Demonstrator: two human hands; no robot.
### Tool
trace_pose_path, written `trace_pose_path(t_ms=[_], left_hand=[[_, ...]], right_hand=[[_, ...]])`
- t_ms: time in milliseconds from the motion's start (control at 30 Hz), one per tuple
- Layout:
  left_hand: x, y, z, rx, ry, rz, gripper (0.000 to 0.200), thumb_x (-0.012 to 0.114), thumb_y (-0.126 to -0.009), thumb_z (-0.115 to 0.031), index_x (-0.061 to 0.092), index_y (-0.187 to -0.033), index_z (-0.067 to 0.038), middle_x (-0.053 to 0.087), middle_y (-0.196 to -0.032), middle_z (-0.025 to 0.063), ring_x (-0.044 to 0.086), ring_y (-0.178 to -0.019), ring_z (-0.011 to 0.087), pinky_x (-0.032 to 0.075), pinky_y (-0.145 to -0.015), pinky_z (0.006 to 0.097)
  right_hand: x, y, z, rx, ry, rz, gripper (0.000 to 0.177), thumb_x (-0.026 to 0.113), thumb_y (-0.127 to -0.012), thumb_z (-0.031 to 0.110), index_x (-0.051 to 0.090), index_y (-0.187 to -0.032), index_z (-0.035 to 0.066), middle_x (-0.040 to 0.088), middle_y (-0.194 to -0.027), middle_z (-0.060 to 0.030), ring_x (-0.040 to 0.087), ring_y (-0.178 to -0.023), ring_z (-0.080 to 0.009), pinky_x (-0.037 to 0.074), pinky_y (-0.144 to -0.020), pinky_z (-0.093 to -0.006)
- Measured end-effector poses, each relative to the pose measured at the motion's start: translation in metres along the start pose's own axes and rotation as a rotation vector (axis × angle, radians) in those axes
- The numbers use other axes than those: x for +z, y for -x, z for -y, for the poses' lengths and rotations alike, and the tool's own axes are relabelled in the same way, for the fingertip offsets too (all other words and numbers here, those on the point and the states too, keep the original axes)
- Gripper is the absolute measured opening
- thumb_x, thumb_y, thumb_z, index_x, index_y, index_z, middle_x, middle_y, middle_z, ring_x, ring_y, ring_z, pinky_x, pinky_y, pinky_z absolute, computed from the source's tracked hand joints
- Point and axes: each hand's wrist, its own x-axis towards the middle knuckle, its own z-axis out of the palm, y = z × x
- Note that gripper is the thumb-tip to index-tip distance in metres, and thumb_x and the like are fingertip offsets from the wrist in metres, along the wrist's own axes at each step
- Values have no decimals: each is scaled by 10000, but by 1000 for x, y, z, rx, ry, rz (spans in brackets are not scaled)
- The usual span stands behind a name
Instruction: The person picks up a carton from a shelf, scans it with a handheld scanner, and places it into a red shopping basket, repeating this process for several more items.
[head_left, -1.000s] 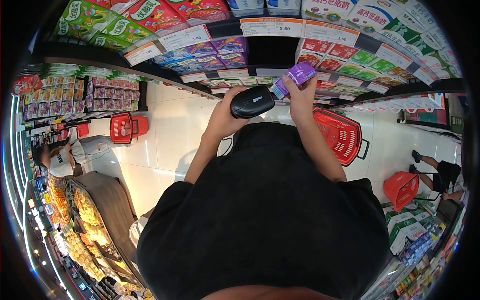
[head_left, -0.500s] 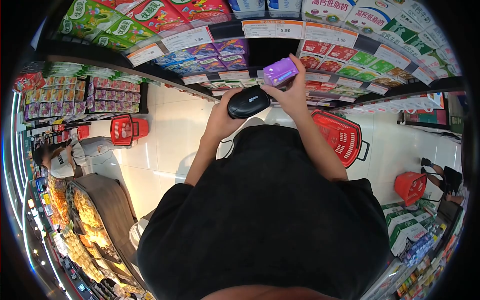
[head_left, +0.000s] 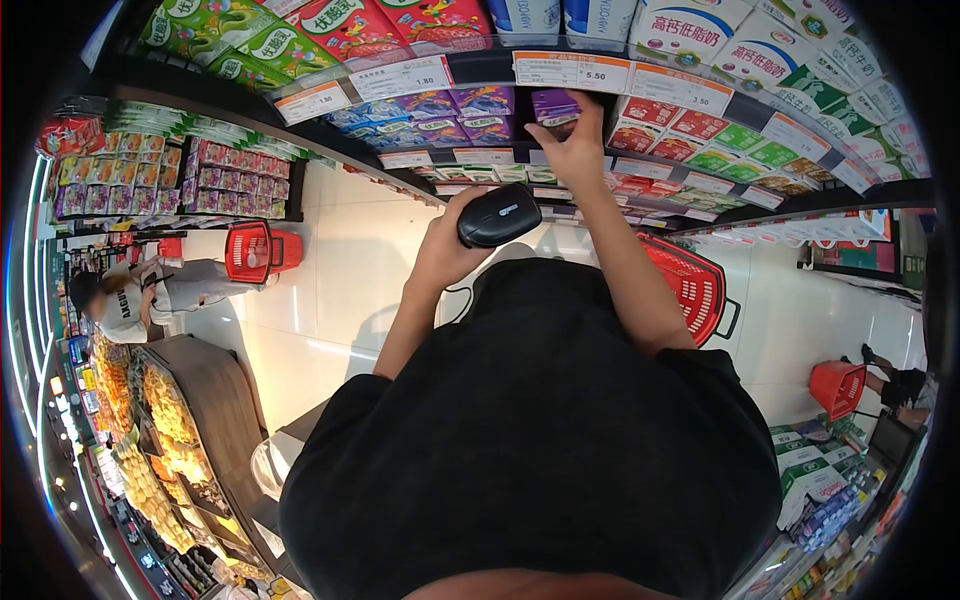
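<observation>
My left hand (head_left: 447,243) is wrapped round a black handheld barcode scanner (head_left: 503,215), held in front of my body below the shelf edge. My right hand (head_left: 577,150) reaches into a dark gap in the shelf. It grips a small purple drink carton (head_left: 555,104), with the thumb at the lower left and the fingers along the right side. Part of the carton is shaded. Purple drink packs (head_left: 483,101) stand left of the gap, and red and white cartons (head_left: 645,125) stand right of it.
Price labels (head_left: 572,73) run along the shelf edge above my right hand. A red shopping basket (head_left: 690,285) stands on the floor to my right. At the left, a person (head_left: 125,305) is near another red basket (head_left: 262,252). A second person (head_left: 900,385) is at the far right.
My right hand has moved up and away from the scanner, taking the purple carton into the shelf gap. My left hand keeps hold of the scanner in nearly the same place.
</observation>
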Motion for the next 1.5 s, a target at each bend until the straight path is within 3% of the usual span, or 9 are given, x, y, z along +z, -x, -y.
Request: trace_pose_path(t_ms=[300,733,933,967,1033,1100,1167,1367,1500], left_hand=[[6,-6,-4,-34,-29,65,726,786,-664,19,470,-1309,-84,647,-1170,155,657,-1066,268,516,-886,336],[8,-20,-6,47,-49,109,718,797,-676,-68,462,-1309,-123,651,-1141,178,652,-998,381,531,-804,401],[2,-16,6,12,-144,110,676,771,-702,-147,475,-1310,-160,657,-1095,187,646,-972,403,528,-801,430],[0,-17,2,0,-151,117,674,761,-702,-141,472,-1311,-160,659,-1082,193,645,-969,407,528,-803,438],[1,-18,-4,-42,-143,118,672,751,-703,-131,467,-1311,-162,656,-1090,200,643,-968,413,528,-806,445],[2,-24,-5,-29,-111,124,674,745,-699,-119,462,-1309,-151,657,-1082,210,642,-964,416,528,-806,451],[8,-26,-3,-18,-114,148,678,742,-691,-110,460,-1307,-142,663,-1056,215,646,-952,414,529,-805,456],[10,-36,-5,16,-88,240,705,747,-678,-98,463,-1321,-141,667,-1044,218,649,-951,408,531,-811,453],[6,-36,-5,92,58,203,683,759,-698,-117,469,-1317,-131,657,-1092,215,643,-984,395,532,-825,436]], right_hand=[[12,7,13,4,-16,212,628,720,-755,96,431,-1309,34,436,-1271,-241,466,-1190,-422,397,-1015,-424],[-4,-15,6,152,-183,229,435,520,-748,-116,565,-1123,98,674,-983,-204,636,-992,-403,489,-858,-410],[10,-19,-24,348,-78,315,467,526,-796,-81,543,-1216,122,657,-1099,-205,593,-1085,-413,482,-888,-421],[19,-15,-32,396,-77,289,476,396,-787,-199,563,-1131,84,667,-1052,-139,663,-1005,-251,536,-832,-348],[11,-15,-6,361,20,257,421,446,-795,-161,560,-1117,84,655,-1050,-169,665,-976,-243,509,-833,-356],[2,-14,-9,244,-67,291,475,519,-791,-84,529,-1230,97,631,-1144,-225,570,-1102,-430,470,-905,-401],[-5,-9,-8,273,-109,340,478,514,-779,-99,537,-1214,97,630,-1138,-212,593,-1088,-399,465,-902,-364],[0,7,-2,230,-594,115,466,433,-765,-166,523,-1183,18,547,-1220,-152,577,-1088,-240,465,-956,-316],[-23,15,19,-31,-261,-193,385,429,-712,-171,581,-1041,-40,611,-998,-159,615,-1026,-278,498,-878,-354]])
